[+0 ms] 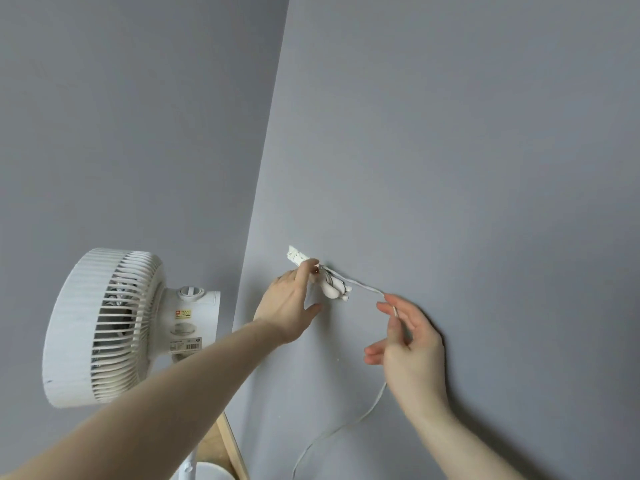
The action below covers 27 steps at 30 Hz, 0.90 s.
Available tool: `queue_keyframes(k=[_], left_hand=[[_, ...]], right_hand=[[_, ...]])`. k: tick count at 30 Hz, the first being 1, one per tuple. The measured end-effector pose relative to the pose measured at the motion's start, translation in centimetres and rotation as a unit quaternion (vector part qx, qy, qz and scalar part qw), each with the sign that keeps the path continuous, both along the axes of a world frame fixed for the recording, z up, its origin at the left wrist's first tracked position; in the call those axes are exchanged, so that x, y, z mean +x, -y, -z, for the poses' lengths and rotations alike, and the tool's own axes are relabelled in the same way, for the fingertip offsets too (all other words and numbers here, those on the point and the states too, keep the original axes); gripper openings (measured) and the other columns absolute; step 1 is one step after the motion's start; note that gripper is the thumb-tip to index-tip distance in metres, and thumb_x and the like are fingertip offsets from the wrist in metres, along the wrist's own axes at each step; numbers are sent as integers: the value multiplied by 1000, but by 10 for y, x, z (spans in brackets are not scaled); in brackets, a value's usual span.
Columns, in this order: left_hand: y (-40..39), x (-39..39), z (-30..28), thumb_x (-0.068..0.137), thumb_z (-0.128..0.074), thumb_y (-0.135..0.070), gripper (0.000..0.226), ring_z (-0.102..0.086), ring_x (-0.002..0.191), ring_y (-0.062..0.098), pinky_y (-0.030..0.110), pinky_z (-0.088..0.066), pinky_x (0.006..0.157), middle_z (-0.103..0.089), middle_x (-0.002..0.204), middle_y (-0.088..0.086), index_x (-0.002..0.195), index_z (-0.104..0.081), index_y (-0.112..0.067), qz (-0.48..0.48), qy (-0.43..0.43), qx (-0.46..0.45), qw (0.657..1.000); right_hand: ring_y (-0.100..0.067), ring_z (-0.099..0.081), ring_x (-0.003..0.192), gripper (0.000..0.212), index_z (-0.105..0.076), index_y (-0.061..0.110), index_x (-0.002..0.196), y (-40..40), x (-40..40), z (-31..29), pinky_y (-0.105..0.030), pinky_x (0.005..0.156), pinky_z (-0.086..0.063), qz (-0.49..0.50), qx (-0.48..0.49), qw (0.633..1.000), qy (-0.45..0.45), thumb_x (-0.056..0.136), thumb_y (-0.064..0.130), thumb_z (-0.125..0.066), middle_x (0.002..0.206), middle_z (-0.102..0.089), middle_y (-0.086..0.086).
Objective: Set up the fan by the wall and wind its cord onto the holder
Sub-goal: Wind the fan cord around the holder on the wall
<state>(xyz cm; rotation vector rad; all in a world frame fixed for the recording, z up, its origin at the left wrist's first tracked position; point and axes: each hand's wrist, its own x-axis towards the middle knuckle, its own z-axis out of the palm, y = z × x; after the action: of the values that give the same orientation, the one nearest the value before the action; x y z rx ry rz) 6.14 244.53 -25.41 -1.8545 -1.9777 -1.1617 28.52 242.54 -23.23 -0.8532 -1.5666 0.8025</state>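
Note:
A white pedestal fan (114, 323) stands at the left, in the corner of two grey walls. A small white cord holder (334, 287) is fixed to the right wall, below a patch of white tape or chipped paint (298, 255). My left hand (291, 308) touches the holder's upper end with a fingertip, the other fingers straight. The thin white cord (363, 287) runs taut from the holder to my right hand (410, 348), which pinches it between thumb and forefinger. Below that hand the cord hangs down in a loose curve (332, 433).
The fan's white pole and round base (207, 471) show at the bottom edge. A strip of wooden floor and skirting (225, 441) lies at the foot of the walls. Both walls are plain grey.

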Motion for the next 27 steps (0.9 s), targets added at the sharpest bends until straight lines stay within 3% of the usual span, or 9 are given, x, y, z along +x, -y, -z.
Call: queue_keyframes(k=[7, 9, 12, 16, 17, 19, 22, 24, 27], left_hand=[[-15, -4, 3, 93, -67, -37, 50, -55, 122, 20, 29, -39, 99, -63, 134, -12, 140, -57, -27, 4, -32, 90, 995], [-18, -8, 7, 94, -65, -39, 50, -55, 118, 21, 32, -41, 97, -62, 132, -11, 142, -56, -29, 1, -69, 100, 993], [-20, -10, 11, 97, -61, -37, 50, -54, 116, 21, 35, -44, 94, -56, 134, -8, 145, -51, -30, -8, -128, 109, 986], [-22, -10, 12, 99, -59, -29, 46, -52, 115, 22, 36, -45, 89, -54, 134, -2, 144, -52, -30, 8, -172, 135, 976], [-22, -10, 12, 99, -58, -28, 44, -51, 114, 22, 36, -45, 89, -54, 134, -1, 143, -54, -30, 12, -175, 141, 974], [-24, -12, 13, 100, -56, -29, 42, -51, 112, 22, 36, -44, 89, -54, 133, -1, 141, -56, -31, 22, -172, 152, 973], [-25, -16, 11, 99, -56, -25, 43, -53, 113, 23, 35, -44, 89, -55, 133, -3, 142, -55, -31, 40, -175, 153, 972], [-25, -23, 10, 95, -58, -14, 52, -53, 115, 24, 37, -45, 92, -55, 134, -3, 145, -51, -27, 40, -147, 143, 978], [-22, -31, 14, 89, -51, -4, 59, -52, 121, 25, 40, -46, 99, -48, 141, 0, 146, -47, -20, -11, 33, 100, 994]], right_hand=[[-9, -72, 66, 42, -58, 33, 126, 0, -9, 43, -37, 80, -61, 13, -10, 995, 93, 98, 2, -50, 120, -64, 20], [-1, -66, 69, 48, -54, 37, 133, -2, -13, 53, -31, 85, -56, 6, -27, 988, 151, 93, 11, -55, 108, -64, 18], [-2, -52, 68, 61, -46, 31, 148, -5, -22, 64, -27, 82, -49, -17, -87, 977, 194, 90, 17, -57, 97, -54, 10], [-8, -57, 77, 66, -40, 25, 153, -10, -35, 60, -21, 73, -47, -53, -174, 961, 210, 90, 19, -58, 96, -61, 6], [-9, -60, 85, 66, -38, 22, 155, -11, -39, 56, -16, 70, -45, -70, -192, 955, 215, 92, 17, -58, 101, -62, 6], [-11, -58, 113, 65, -34, 17, 156, -17, -47, 52, -7, 70, -40, -91, -220, 943, 234, 95, 12, -54, 136, -58, 1], [-14, -40, 142, 65, -32, 14, 157, -29, -61, 51, -14, 98, -33, -108, -246, 926, 264, 94, 9, -50, 161, -35, 0], [-15, -40, 143, 64, -33, 12, 157, -36, -72, 50, -21, 106, -32, -112, -259, 920, 273, 95, 8, -49, 160, -37, 0], [-17, -54, 112, 55, -43, 5, 149, -48, -86, 47, -23, 92, -39, -110, -268, 911, 292, 95, 7, -48, 144, -54, -6]])
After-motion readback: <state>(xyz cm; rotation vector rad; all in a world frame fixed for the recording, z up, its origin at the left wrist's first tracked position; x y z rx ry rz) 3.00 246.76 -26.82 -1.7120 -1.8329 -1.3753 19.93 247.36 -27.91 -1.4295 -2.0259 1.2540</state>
